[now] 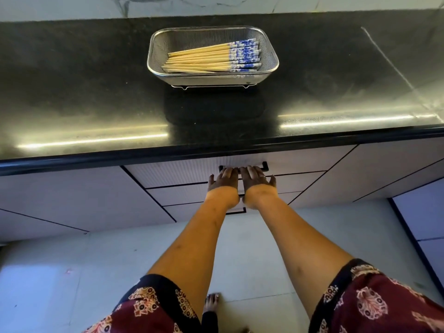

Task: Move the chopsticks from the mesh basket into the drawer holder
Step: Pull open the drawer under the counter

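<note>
- The pale bamboo chopsticks (204, 59) with blue-and-white patterned tops lie bundled in the rectangular silver mesh basket (211, 80), tips pointing to its left end.
- The basket stands on the polished black stone countertop (72, 92), nearer its back edge, about midway along.
- Below the counter's front edge, the left hand (223, 181) and right hand (255, 180) reach side by side to the black bar handle (264, 166) of the closed white ribbed drawer front (180, 173).
- Fingertips meet the bar; I cannot tell whether either hand clasps it.
</note>
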The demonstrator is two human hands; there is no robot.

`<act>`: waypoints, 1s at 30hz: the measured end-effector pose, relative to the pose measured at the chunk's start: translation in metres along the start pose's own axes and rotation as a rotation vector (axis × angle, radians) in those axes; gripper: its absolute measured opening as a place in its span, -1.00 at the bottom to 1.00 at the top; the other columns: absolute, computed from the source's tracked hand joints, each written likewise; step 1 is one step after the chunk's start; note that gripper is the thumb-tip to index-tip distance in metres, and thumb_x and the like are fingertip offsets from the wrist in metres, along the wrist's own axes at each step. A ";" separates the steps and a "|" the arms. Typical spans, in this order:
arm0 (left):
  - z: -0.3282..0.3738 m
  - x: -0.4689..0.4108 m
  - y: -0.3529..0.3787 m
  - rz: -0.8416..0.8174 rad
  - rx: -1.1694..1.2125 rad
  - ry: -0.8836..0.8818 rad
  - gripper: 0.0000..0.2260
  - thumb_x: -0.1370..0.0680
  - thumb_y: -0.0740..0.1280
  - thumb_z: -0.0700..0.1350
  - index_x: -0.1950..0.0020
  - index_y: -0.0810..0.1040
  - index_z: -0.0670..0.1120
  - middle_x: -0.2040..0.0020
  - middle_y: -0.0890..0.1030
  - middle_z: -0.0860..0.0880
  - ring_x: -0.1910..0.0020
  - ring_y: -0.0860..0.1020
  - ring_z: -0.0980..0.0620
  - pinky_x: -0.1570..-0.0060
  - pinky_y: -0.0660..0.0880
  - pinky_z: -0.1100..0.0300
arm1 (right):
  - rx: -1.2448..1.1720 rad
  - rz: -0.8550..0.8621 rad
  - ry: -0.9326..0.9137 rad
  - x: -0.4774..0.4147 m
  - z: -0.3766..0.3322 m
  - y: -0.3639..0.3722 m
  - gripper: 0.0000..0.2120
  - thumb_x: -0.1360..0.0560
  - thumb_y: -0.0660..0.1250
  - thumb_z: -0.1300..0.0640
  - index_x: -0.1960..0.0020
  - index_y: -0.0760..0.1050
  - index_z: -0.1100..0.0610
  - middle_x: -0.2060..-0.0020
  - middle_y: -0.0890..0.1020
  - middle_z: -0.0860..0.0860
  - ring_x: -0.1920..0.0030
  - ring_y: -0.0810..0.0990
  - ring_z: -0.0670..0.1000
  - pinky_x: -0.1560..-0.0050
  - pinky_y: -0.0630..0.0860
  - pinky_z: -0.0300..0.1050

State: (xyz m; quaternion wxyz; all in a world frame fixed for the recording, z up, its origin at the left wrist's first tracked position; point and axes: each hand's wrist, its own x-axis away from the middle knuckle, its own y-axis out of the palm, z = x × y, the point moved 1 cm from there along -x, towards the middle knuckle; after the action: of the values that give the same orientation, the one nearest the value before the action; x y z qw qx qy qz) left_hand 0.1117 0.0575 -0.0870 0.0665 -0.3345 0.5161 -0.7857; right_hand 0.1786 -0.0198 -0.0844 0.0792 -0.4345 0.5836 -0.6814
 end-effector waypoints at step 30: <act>-0.004 0.208 0.057 0.616 0.074 -0.043 -0.37 -0.59 0.08 -0.04 -0.48 -0.29 -0.06 -0.54 -0.18 -0.01 -0.46 -0.30 0.07 -0.42 -0.31 0.08 | -0.080 0.543 -0.307 0.178 0.010 0.015 -0.28 -0.48 0.22 0.24 -0.56 -0.02 0.13 -0.53 0.12 0.08 -0.53 0.08 0.09 -0.49 0.07 0.11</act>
State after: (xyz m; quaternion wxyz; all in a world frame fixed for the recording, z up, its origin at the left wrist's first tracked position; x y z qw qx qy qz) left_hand -0.0646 -0.0590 -0.0415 0.3245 -0.1765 0.5626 -0.7396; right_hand 0.0709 -0.1407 -0.0091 0.3285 -0.3634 0.6859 -0.5382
